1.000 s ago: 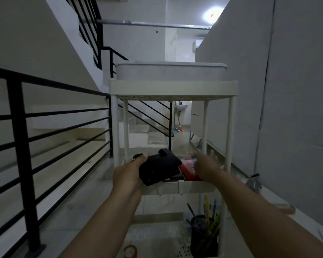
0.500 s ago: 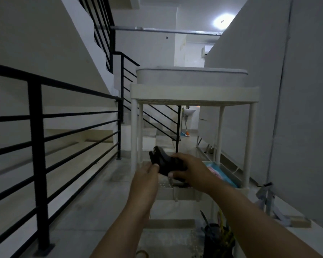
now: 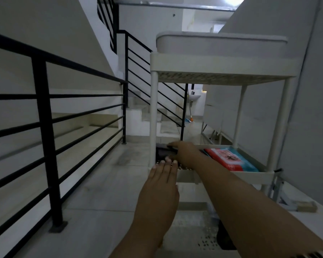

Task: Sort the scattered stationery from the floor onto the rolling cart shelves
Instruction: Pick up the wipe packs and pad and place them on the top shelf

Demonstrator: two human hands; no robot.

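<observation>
A white rolling cart point(image 3: 222, 66) with three shelves stands ahead of me. A black stationery item point(image 3: 163, 152) lies at the left end of the middle shelf point(image 3: 263, 175). My right hand point(image 3: 185, 152) grips it there, thumb on top and fingers at its near side. My left hand point(image 3: 161, 181) is flat with straight fingers just in front of the shelf's left edge, holding nothing. A red and blue packet point(image 3: 229, 158) lies on the right part of the same shelf.
A black metal railing point(image 3: 45, 127) runs along my left. Stairs point(image 3: 149, 118) rise behind the cart. A grey wall point(image 3: 309, 108) closes the right side. A dark pen holder point(image 3: 225, 237) stands on the bottom shelf, partly behind my right arm. Small debris point(image 3: 304, 206) lies on the floor at right.
The black item went from in front of the cart, held by both hands, down onto the middle shelf's left end. My left hand let go and opened flat.
</observation>
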